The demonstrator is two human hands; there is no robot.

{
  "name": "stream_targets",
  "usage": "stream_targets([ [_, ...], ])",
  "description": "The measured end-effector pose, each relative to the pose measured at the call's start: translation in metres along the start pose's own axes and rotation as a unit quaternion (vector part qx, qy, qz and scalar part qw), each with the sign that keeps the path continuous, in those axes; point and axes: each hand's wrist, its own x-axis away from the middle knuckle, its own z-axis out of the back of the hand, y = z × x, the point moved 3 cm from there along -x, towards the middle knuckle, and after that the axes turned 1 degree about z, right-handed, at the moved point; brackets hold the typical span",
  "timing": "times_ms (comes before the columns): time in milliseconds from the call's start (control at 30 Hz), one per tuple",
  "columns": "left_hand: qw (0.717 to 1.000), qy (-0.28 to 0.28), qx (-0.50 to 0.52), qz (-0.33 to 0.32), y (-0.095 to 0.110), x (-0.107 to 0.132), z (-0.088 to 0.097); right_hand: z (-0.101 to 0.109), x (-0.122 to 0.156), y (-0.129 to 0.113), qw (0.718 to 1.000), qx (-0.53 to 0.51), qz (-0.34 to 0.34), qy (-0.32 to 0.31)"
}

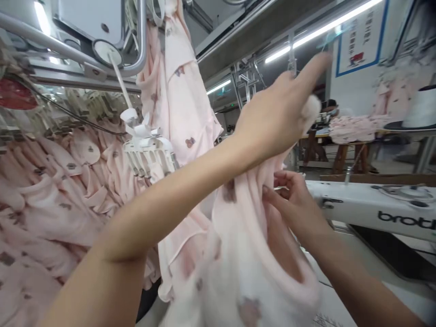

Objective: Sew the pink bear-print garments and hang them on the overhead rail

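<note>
A pale pink garment with small brown bear prints (252, 254) hangs in front of me, its lower part smeared by motion. My left hand (275, 111) is raised high, one finger stretched out, the others curled round a bunched end of the pink fabric. Lower down, my right hand (293, 197) pinches the garment's edge between thumb and fingers, just above a rounded, banded opening. Behind my left forearm hangs another pink printed garment (187, 100).
Many pink garments (61, 209) hang in rows at the left, below a metal rail frame (141, 41) and a white hanger clip (150, 152). A white sewing machine (371, 206) stands at the right. Further back, a person (332, 109) sits by a pink fabric pile (356, 129).
</note>
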Motion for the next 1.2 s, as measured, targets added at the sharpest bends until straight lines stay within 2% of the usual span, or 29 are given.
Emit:
stream_targets([
  [33,1.000,-0.003,0.013,-0.005,-0.004,0.008,-0.003,0.006,0.001,0.011,0.999,-0.010,-0.030,-0.013],
  [100,0.999,-0.002,0.041,-0.022,-0.019,0.034,-0.012,0.018,0.013,0.032,0.987,-0.075,-0.117,-0.085],
  [167,0.998,-0.014,0.057,0.017,-0.042,0.074,-0.031,0.032,0.035,0.046,0.951,-0.163,-0.212,-0.155],
  [233,0.993,-0.042,0.024,0.106,-0.066,0.127,-0.062,0.046,0.061,0.053,0.914,-0.240,-0.278,-0.171],
  [267,0.983,-0.097,-0.001,0.157,-0.076,0.155,-0.082,0.051,0.074,0.055,0.899,-0.269,-0.304,-0.166],
  [300,0.969,-0.168,-0.022,0.182,-0.082,0.183,-0.103,0.055,0.086,0.058,0.888,-0.284,-0.325,-0.161],
  [367,0.945,-0.290,-0.008,0.150,-0.079,0.225,-0.142,0.058,0.107,0.063,0.887,-0.268,-0.343,-0.151],
  [400,0.943,-0.300,0.021,0.142,-0.074,0.236,-0.155,0.058,0.114,0.066,0.900,-0.237,-0.339,-0.139],
  [467,0.941,-0.280,0.117,0.151,-0.057,0.239,-0.171,0.062,0.123,0.070,0.936,-0.149,-0.302,-0.097],
  [533,0.913,-0.278,0.245,0.171,-0.036,0.225,-0.182,0.068,0.128,0.071,0.964,-0.063,-0.252,-0.050],
  [633,0.804,-0.347,0.442,0.192,-0.004,0.203,-0.199,0.082,0.140,0.070,0.975,0.053,-0.214,-0.018],
  [667,0.773,-0.352,0.486,0.208,0.004,0.198,-0.204,0.087,0.145,0.069,0.973,0.088,-0.214,-0.021],
  [700,0.755,-0.343,0.512,0.224,0.010,0.196,-0.208,0.092,0.149,0.069,0.968,0.114,-0.220,-0.035],
  [767,0.759,-0.305,0.524,0.238,0.017,0.195,-0.211,0.102,0.154,0.068,0.960,0.153,-0.227,-0.064],
  [867,0.776,-0.284,0.521,0.215,0.026,0.197,-0.207,0.108,0.146,0.059,0.959,0.215,-0.168,-0.074],
  [933,0.782,-0.272,0.521,0.206,0.029,0.198,-0.202,0.105,0.135,0.054,0.961,0.232,-0.124,-0.090],
  [1000,0.790,-0.257,0.510,0.222,0.029,0.199,-0.198,0.098,0.126,0.053,0.961,0.221,-0.121,-0.113],
  [1067,0.782,-0.258,0.502,0.265,0.029,0.201,-0.197,0.093,0.122,0.054,0.959,0.220,-0.140,-0.112],
  [1133,0.758,-0.277,0.509,0.300,0.030,0.204,-0.198,0.092,0.123,0.054,0.954,0.234,-0.155,-0.105],
  [1200,0.748,-0.292,0.516,0.299,0.032,0.205,-0.199,0.093,0.125,0.051,0.948,0.252,-0.153,-0.118],
])
